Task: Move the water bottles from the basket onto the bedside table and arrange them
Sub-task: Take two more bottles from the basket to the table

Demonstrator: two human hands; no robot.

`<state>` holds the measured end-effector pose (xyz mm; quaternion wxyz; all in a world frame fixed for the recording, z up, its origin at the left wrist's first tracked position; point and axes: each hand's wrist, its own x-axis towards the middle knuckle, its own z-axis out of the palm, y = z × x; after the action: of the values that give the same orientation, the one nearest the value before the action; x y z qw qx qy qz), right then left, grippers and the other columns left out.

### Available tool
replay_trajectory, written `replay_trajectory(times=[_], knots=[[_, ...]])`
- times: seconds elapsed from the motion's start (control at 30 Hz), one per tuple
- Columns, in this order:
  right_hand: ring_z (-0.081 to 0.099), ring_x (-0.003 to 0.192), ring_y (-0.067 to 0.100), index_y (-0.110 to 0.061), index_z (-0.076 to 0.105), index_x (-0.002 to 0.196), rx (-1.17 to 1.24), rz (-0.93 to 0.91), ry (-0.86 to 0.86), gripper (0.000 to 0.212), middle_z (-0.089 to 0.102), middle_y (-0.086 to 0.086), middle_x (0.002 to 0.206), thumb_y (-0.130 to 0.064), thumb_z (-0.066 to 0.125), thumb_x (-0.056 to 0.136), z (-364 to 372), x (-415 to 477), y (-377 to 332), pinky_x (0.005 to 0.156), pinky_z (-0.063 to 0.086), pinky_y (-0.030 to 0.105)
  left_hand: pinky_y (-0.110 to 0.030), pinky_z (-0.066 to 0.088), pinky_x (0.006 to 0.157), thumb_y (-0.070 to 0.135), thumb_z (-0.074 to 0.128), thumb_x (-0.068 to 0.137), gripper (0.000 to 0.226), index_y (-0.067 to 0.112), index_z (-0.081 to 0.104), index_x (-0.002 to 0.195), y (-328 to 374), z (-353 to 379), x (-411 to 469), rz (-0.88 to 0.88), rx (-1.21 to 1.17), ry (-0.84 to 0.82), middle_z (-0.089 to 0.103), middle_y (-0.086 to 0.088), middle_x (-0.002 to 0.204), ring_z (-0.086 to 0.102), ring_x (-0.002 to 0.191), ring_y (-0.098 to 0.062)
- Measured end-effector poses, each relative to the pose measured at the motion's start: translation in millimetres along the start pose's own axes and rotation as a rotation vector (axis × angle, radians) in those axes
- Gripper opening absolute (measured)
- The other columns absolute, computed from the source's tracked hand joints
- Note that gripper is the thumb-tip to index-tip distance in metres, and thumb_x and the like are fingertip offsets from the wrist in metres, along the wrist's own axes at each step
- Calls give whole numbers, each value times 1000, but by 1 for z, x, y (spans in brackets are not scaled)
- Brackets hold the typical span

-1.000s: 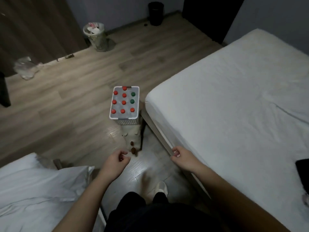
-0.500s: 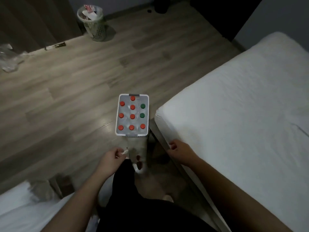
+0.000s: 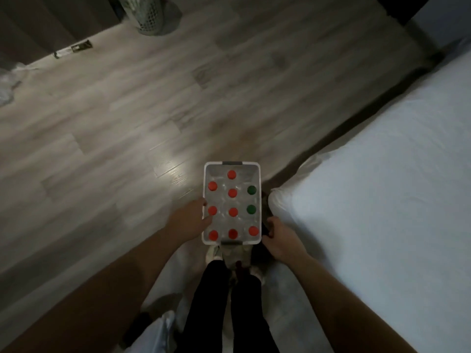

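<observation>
A white plastic basket (image 3: 206, 179) stands on the floor just in front of my feet, beside the bed's corner. Upright water bottles fill it; several have red caps (image 3: 233, 192) and two have green caps (image 3: 251, 190). My left hand (image 3: 187, 221) is at the basket's left rim, thumb and fingertips touching the rim. My right hand (image 3: 281, 239) is curled close to the basket's right near corner, with a dark gap between them; whether it touches the wall is unclear. No bedside table is in view.
A bed with a white sheet (image 3: 382, 200) fills the right side. White bedding (image 3: 158, 332) lies at the lower left. A mesh waste bin (image 3: 149, 16), a small flat object (image 3: 76, 48) and a plastic bag (image 3: 7, 82) sit on the wooden floor beyond.
I have stepped up to the basket and the view has tipped down over it. Both hands moved forward, from hanging short of it to either side of it.
</observation>
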<state>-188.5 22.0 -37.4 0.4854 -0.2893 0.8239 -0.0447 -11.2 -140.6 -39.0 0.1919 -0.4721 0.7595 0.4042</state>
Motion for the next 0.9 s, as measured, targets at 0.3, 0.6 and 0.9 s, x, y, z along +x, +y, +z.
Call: replay_trajectory(times=[0.3, 0.6, 0.9], knots=[[58, 111, 25, -29, 28, 139, 73, -26, 201, 62, 51, 4, 127, -35, 61, 86, 50, 172, 2, 93, 52, 42, -35, 49, 78, 47, 57, 87, 60, 21, 33, 136, -45, 61, 148, -24, 123, 195, 52, -4, 125, 60, 106, -23], [65, 84, 20, -22, 41, 113, -205, -103, 289, 33, 65, 1, 96, -45, 52, 92, 57, 232, 11, 75, 57, 40, -26, 42, 60, 50, 52, 90, 37, 21, 43, 111, -57, 81, 207, 94, 355, 265, 64, 3, 96, 58, 74, -13], [59, 80, 17, -27, 43, 115, -235, -88, 187, 35, 62, -2, 93, -51, 49, 90, 42, 230, 15, 76, 52, 35, -20, 28, 48, 47, 51, 92, 38, 17, 42, 114, -50, 77, 197, 49, 289, 264, 52, 9, 77, 48, 61, -8]])
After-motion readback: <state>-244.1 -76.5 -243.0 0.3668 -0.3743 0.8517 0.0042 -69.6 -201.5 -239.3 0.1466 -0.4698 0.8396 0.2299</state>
